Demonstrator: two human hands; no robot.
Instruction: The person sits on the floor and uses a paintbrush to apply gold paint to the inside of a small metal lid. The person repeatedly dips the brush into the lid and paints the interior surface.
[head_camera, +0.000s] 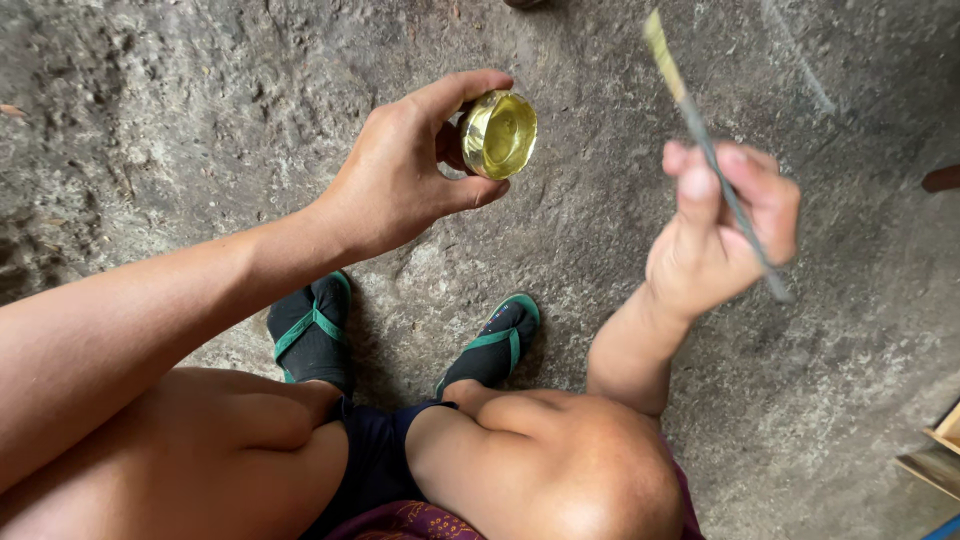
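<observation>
Rough grey earthen floor (200, 100); left hand (400, 175) grip holds shiny round brass cup (498, 133); right hand (722, 235) grip pinches thin, blurred brush (712, 160).

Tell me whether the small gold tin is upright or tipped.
Tipped: the left hand holds the gold tin on its side, its open mouth facing the camera.

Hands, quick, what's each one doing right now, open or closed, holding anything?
Left hand: closed around a small round gold-coloured container.
Right hand: closed on a thin brush, its yellowish tip pointing up.
</observation>
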